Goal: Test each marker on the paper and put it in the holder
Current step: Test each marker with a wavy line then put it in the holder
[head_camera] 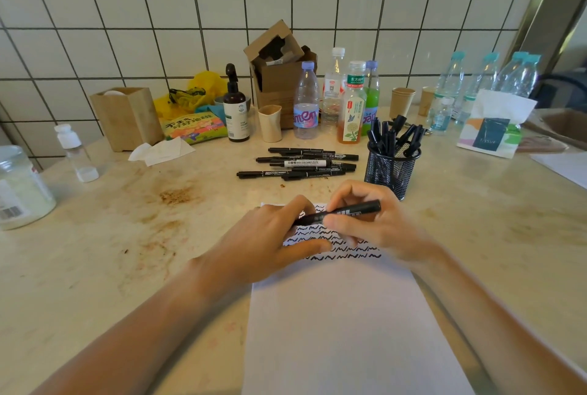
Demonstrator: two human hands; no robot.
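A person's two bare forearms reach from the near edge of a pale, stained, marble-like tabletop (95, 235) towards its middle. Both hands meet over a white sheet of paper (343, 331) that lies flat and runs from the middle to the near edge. The upper part of the sheet carries rows of small black wavy scribbles (343, 256).

The right hand (378, 229) grips a slim black marker with white lettering (346, 212) between its curled fingers and thumb. The marker lies almost level above the scribbles, its free end pointing right. The left hand (270, 242) curls its fingers round the marker's left end, thumb stretched out beneath; the tip is hidden, so it cannot be told whether a cap is on.

Just behind the right hand, right of centre, stands a round black wire-mesh holder (391, 172), bristling with upright black markers. To its left, beyond the paper, a loose pile of similar black markers (301, 164) lies flat on the stone.

Along the far edge, against a white tiled wall with dark grout (158, 13), stand clear plastic bottles (306, 102), an open brown cardboard box (279, 76), a dark brown pump bottle (235, 108) and a square light wooden box (127, 118).
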